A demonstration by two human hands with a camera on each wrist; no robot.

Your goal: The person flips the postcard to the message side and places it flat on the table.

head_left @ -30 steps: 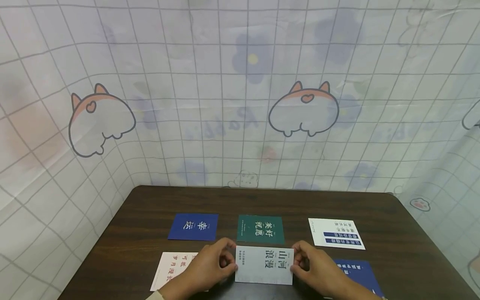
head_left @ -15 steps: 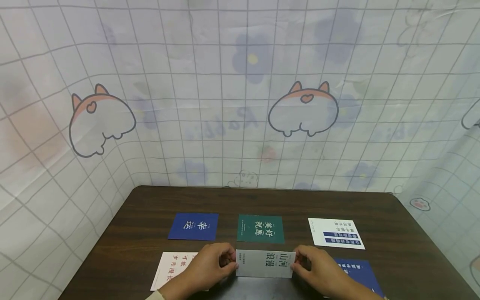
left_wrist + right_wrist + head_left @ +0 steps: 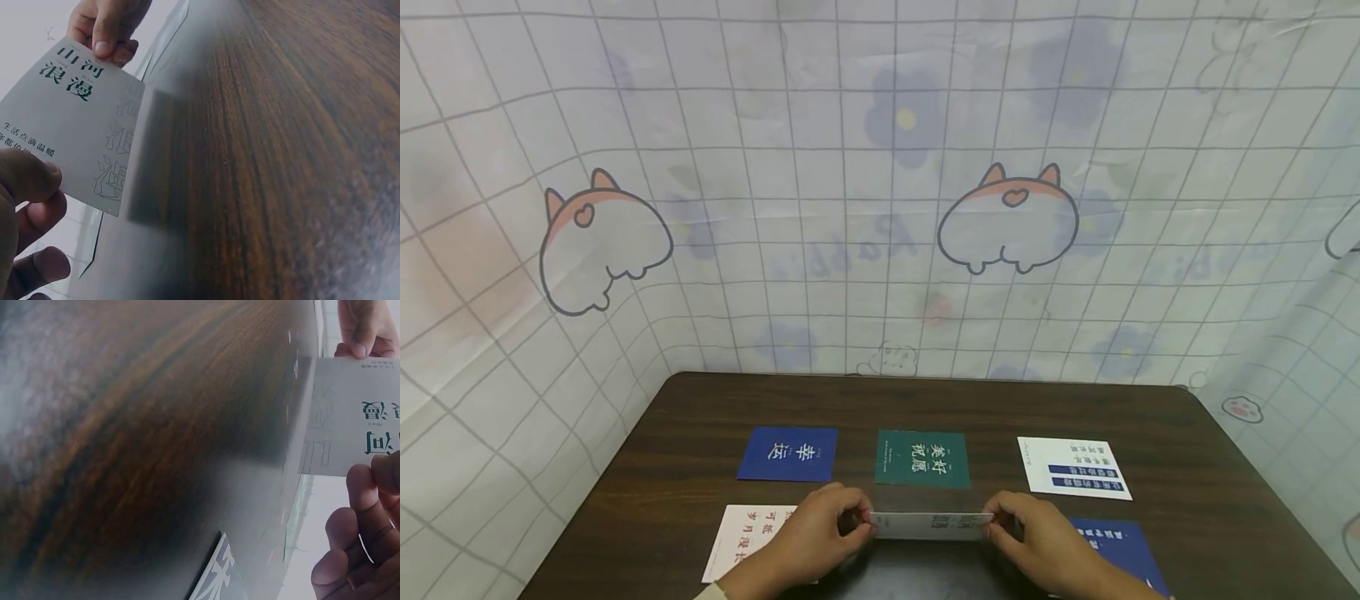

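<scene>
A white card (image 3: 928,526) with dark printed characters is held between both hands, tilted so steeply that the head view sees it as a thin strip. At its left edge my left hand (image 3: 827,533) pinches it between thumb and fingers. My right hand (image 3: 1037,542) pinches the opposite edge in the same way. In the left wrist view the printed face of the card (image 3: 81,119) shows plainly, just above the table, with the left thumb (image 3: 31,178) lying on it. The right wrist view shows part of the card (image 3: 350,412) and the right fingers below it.
On the dark wooden table (image 3: 985,404) lie a blue card (image 3: 787,454), a green card (image 3: 922,458) and a white card (image 3: 1073,468) in a back row. Partly behind the forearms are a white card with red print (image 3: 737,542) and another blue card (image 3: 1120,550). A patterned curtain (image 3: 880,250) surrounds the table.
The held card has tipped from facing the head camera to nearly edge-on, its top edge coming lower in view. Both hands keep their pinch and have shifted only slightly.
</scene>
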